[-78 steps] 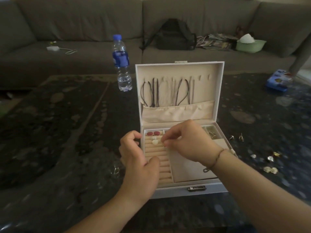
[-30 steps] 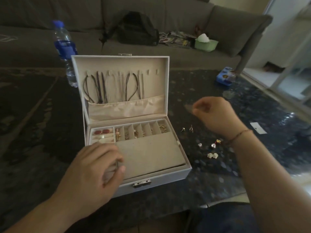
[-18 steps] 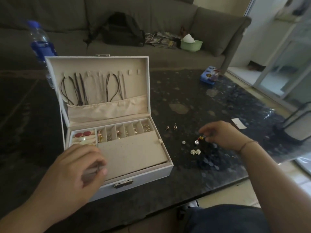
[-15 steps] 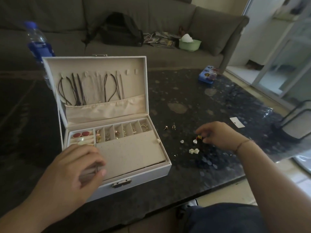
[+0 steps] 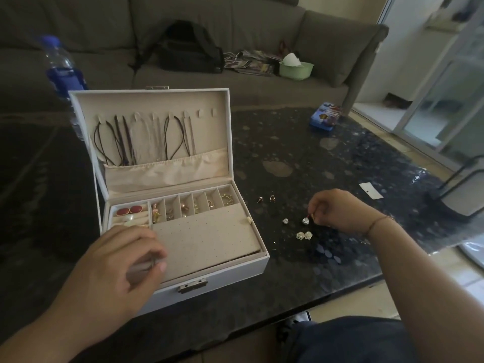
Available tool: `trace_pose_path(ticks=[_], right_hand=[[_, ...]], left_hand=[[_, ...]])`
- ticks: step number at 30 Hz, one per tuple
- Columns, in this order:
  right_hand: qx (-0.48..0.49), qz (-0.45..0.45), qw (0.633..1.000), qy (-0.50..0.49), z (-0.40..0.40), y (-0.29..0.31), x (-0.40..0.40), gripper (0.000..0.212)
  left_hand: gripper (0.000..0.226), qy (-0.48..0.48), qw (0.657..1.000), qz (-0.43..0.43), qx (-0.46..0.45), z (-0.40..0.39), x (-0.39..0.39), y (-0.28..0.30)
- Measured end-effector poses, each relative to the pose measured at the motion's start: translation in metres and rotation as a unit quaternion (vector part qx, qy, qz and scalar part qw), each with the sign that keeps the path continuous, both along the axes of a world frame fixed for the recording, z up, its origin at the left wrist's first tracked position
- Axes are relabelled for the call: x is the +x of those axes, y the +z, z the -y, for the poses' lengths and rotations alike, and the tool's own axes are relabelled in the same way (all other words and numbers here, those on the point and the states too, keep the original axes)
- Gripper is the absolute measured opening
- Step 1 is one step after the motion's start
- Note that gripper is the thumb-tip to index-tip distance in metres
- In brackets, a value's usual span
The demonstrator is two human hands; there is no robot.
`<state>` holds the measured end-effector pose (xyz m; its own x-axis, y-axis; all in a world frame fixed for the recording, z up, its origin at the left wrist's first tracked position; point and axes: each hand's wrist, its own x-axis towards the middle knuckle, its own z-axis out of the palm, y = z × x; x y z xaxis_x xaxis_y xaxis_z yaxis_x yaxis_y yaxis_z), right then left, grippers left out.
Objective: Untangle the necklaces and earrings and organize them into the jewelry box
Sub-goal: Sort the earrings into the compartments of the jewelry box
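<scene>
Right hand (image 5: 337,212) pinches a small red-gold earring (image 5: 313,215) on the dark table (image 5: 340,158), loose earrings (image 5: 304,235) just beside. Left hand (image 5: 115,263), fingers curled, pinches something thin, can't tell what, over open jewelry box (image 5: 209,268) front-left corner. Necklaces (image 5: 146,138) hang in lid.

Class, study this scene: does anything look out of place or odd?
Yes. Loose earrings lie scattered on the dark table right of the open jewelry box, not in its compartments. The right hand pinches a small piece there. Nothing looks spilled or damaged.
</scene>
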<state>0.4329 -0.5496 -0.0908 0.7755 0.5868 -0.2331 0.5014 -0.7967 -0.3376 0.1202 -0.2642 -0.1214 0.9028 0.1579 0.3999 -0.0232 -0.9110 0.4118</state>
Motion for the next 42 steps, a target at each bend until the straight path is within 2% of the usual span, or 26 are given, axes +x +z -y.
trace_pose_path(ticks=[8, 14, 18, 22, 35, 37, 38, 40, 42], right_hand=[[0.029, -0.007, 1.0, 0.0, 0.004, 0.001, 0.002, 0.029], [0.011, -0.028, 1.0, 0.003, 0.005, 0.003, 0.002, 0.039], [0.007, -0.005, 1.0, -0.004, 0.006, 0.007, 0.0, 0.026], [-0.01, -0.026, 1.0, -0.009, 0.004, 0.007, -0.001, 0.013], [-0.019, -0.025, 0.999, -0.011, 0.002, 0.005, -0.002, 0.024], [-0.021, -0.026, 0.999, -0.013, -0.001, 0.006, -0.003, 0.021], [-0.024, -0.027, 0.999, -0.012, -0.003, 0.008, -0.004, 0.017], [-0.033, -0.041, 0.999, -0.011, -0.006, 0.011, -0.006, 0.009], [-0.062, -0.045, 0.997, -0.013, -0.007, 0.016, -0.008, 0.008]], left_hand=[[0.021, 0.001, 1.0, 0.01, -0.004, 0.002, 0.0, 0.001], [0.021, 0.002, 1.0, 0.01, -0.004, 0.0, 0.001, 0.0], [0.021, 0.002, 1.0, 0.008, 0.001, 0.001, 0.0, 0.0], [0.021, 0.002, 1.0, 0.016, 0.001, 0.003, 0.0, 0.002], [0.021, 0.012, 1.0, 0.015, 0.01, 0.006, 0.001, 0.006], [0.016, 0.041, 0.998, 0.034, -0.026, 0.009, -0.001, 0.009], [0.019, 0.068, 0.993, 0.057, -0.08, 0.011, -0.001, 0.009], [0.044, 0.136, 0.963, 0.113, -0.204, 0.013, -0.002, 0.01], [0.065, 0.203, 0.935, 0.13, -0.261, 0.013, 0.0, 0.009]])
